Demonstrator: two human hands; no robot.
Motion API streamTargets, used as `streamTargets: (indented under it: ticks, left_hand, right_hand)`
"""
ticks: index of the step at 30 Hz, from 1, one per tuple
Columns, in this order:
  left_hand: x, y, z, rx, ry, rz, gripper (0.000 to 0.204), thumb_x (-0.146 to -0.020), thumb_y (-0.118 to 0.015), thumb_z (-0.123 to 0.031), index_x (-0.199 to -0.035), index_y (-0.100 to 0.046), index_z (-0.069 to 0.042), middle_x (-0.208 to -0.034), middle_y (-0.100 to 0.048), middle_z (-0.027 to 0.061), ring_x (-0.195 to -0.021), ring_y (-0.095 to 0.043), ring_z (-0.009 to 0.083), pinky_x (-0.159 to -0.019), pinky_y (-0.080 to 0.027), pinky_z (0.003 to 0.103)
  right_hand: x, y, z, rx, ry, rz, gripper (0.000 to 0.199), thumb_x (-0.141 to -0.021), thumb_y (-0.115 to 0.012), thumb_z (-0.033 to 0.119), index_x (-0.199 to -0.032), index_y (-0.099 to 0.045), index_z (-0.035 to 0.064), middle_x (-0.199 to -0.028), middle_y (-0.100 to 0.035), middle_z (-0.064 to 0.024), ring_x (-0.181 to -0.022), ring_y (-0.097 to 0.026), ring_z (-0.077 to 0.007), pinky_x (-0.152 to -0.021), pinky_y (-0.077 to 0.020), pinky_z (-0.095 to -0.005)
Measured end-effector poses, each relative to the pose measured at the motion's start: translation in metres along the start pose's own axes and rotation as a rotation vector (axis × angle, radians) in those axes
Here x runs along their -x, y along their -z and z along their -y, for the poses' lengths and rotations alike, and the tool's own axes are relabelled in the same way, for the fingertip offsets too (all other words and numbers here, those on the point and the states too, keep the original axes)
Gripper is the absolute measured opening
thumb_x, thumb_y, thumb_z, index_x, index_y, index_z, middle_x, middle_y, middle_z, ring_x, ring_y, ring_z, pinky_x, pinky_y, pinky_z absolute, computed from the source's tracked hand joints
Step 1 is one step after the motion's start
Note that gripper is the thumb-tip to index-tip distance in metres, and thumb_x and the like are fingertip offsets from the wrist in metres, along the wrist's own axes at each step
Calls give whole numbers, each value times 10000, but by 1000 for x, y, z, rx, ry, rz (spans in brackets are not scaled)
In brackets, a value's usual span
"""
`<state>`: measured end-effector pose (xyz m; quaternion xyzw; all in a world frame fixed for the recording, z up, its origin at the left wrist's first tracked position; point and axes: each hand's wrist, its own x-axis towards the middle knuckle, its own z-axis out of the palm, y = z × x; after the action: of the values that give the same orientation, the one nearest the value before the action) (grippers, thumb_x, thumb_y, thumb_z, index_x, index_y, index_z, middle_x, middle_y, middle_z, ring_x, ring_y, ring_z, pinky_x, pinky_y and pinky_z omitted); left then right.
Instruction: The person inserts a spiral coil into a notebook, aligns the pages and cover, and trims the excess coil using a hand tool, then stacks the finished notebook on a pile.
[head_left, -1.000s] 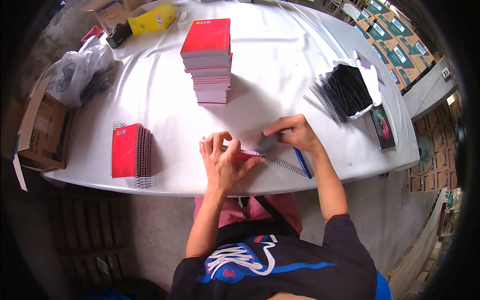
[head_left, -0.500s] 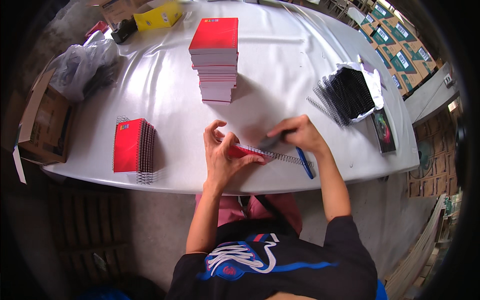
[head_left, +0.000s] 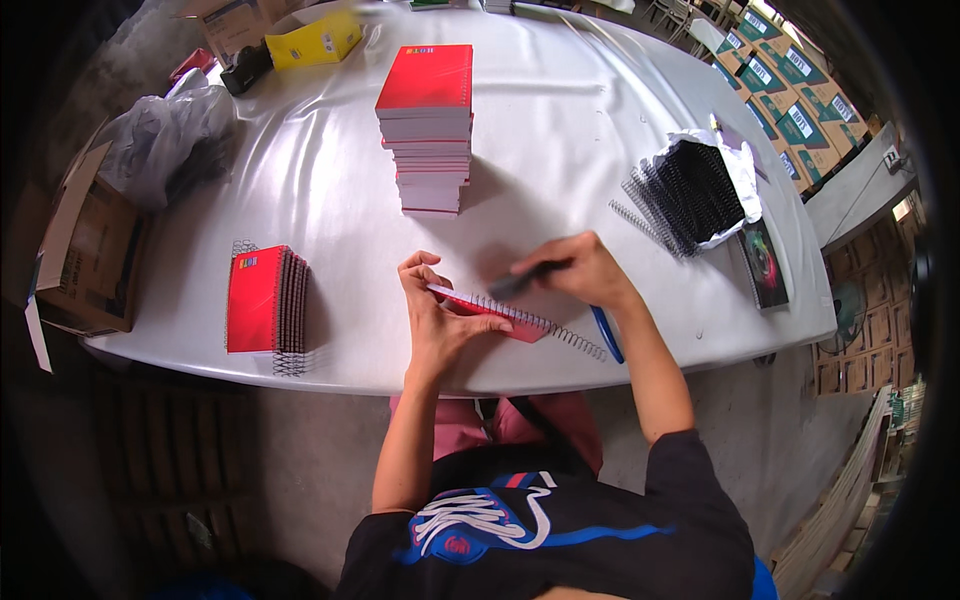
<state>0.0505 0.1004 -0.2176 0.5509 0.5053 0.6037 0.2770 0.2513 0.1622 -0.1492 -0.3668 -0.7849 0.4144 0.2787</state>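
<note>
A red-covered notebook [head_left: 495, 317] lies near the front edge of the white table [head_left: 560, 140], with a black wire spiral [head_left: 560, 335] along its edge that sticks out to the right. My left hand [head_left: 435, 315] presses down on the notebook's left part. Above the spiral, my right hand [head_left: 580, 270] holds a dark tool [head_left: 515, 283] that is blurred. A blue-handled tool [head_left: 606, 335] lies on the table beside my right wrist.
A tall stack of red-covered pads [head_left: 428, 125] stands mid-table. Bound red notebooks [head_left: 265, 300] lie at front left. A heap of black spirals [head_left: 690, 195] on white paper sits at right, next to a dark booklet [head_left: 764, 262]. Cardboard boxes [head_left: 80, 250] and a plastic bag [head_left: 160, 140] are at left.
My right hand has lifted a little off the notebook and now holds the dark tool over the spiral. My left hand stays on the notebook.
</note>
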Motion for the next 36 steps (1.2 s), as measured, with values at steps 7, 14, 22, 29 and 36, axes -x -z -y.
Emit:
streamTargets:
  ticks: [7,14,22,29,36]
  left_hand:
    - [0,1,-10,6,67,40,943,-326,-960,-356,-935,-308,-51,-1079,-361,110,-975,-443,213,-804,-444,327]
    - [0,2,-2,1,46,43,950,-325,-955,-366,-939,-296,-63,-1081,-363,101,-1005,-444,217,-809,-446,338]
    - [-2,0,2,-100,0,43,976,-338,-933,-416,-970,-292,-41,-1054,-362,112,-1008,-442,267,-860,-429,374]
    - [4,1,0,-131,-18,41,992,-343,-937,-420,-972,-278,-31,-1026,-344,97,-930,-433,233,-848,-431,348]
    - [6,3,7,-134,-26,74,969,-380,-935,-396,-982,-281,-9,-968,-319,83,-903,-396,229,-830,-397,310]
  right_hand:
    - [-10,-4,1,17,7,-4,328,-632,-623,16,-935,-731,80,-811,-699,-122,-682,-640,-139,-657,-500,-262]
    - [-25,-15,14,-3,-68,36,354,-624,-606,-78,-939,-727,28,-836,-706,-118,-726,-630,-112,-691,-502,-262]
    - [-31,-26,21,80,-86,87,350,-638,-562,-5,-934,-733,67,-760,-687,-131,-669,-602,-119,-651,-480,-242]
    - [-26,-32,15,152,-70,59,293,-656,-622,-6,-924,-725,47,-770,-696,-100,-671,-601,-108,-675,-482,-250]
    - [-22,-36,22,50,3,46,285,-657,-616,19,-914,-727,74,-795,-696,-123,-644,-641,-196,-652,-504,-273]
